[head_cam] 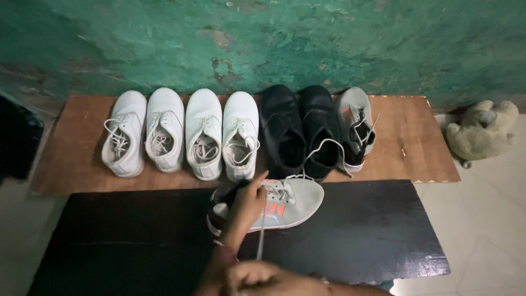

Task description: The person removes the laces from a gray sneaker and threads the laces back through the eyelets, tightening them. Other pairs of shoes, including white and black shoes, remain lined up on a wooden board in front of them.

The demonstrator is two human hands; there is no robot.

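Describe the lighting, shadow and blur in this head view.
Head view: dim, uneven light; the white shoes stand out, while the black shoes lose detail. The dark board is nearly featureless. The right hand at the bottom edge is softly blurred, and the corners darken. No glare.

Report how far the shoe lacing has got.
Seven shoes stand in a row on the brown board, all laced. In hand: the grey sneaker lies sideways on the black board; left hand on its eyelets, right hand pulling the lace. Left: tying it.
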